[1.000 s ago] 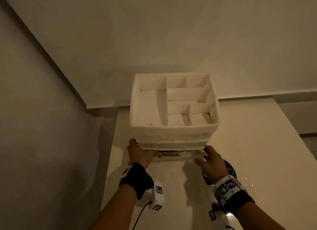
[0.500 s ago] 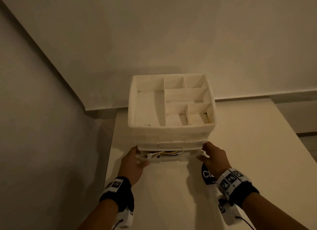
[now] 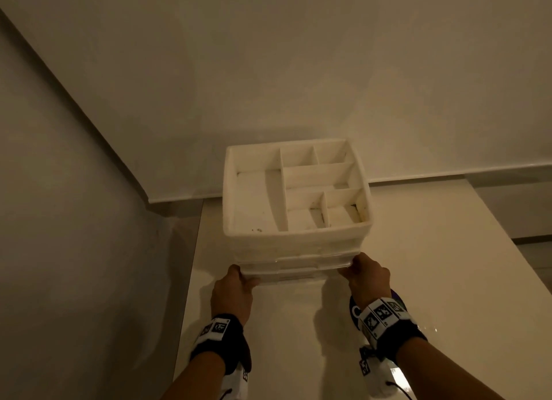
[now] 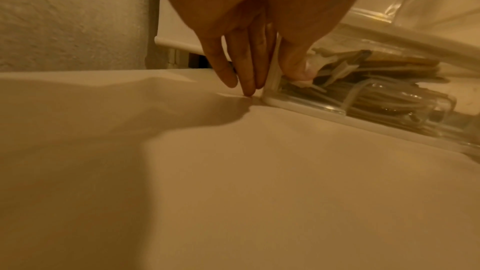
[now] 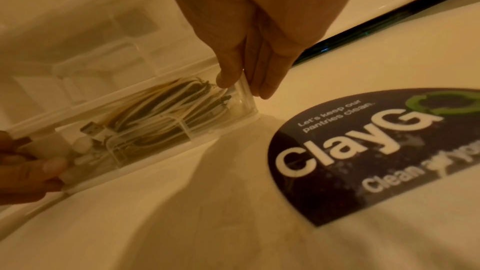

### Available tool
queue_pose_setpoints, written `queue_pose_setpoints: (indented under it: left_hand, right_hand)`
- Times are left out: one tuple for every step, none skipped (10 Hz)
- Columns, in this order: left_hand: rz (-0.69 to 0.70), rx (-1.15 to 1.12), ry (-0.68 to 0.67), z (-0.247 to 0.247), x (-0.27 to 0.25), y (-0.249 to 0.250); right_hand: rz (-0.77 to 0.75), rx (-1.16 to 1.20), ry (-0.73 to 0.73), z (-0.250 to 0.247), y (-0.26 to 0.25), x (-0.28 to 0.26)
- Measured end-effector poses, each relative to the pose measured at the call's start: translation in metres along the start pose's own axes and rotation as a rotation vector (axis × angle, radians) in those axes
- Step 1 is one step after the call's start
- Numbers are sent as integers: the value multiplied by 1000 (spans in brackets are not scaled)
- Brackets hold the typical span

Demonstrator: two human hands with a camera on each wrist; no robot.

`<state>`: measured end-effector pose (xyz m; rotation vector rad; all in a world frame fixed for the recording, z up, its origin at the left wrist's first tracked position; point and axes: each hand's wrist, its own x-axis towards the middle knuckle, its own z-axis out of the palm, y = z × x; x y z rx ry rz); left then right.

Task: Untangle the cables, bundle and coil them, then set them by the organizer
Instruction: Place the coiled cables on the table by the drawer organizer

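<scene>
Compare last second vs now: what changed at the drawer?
The bottom drawer, ajar earlier with cables showing from above, now sits nearly flush with the organizer. Left hand and right hand have shifted to pinch its front corners. Organizer, table and sticker unchanged.

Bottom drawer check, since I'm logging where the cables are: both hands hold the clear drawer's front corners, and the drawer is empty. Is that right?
Not quite. Both the left hand and the right hand do hold the front corners of the clear drawer, but it is not empty: coiled cables lie inside it. The right wrist view shows them through the clear front, and the left wrist view does too.
</scene>
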<state>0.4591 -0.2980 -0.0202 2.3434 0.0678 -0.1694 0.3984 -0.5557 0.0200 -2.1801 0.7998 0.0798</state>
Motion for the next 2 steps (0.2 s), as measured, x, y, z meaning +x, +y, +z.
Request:
queue_pose_setpoints:
  left_hand:
    - [42,-10,-72,-2,-2,-3]
    - [50,119,-108,-8,-27,-16]
  right_hand:
    - [-2,16,-68,-6,-1,-4]
    - [-4,54,-163,-16,13,-26]
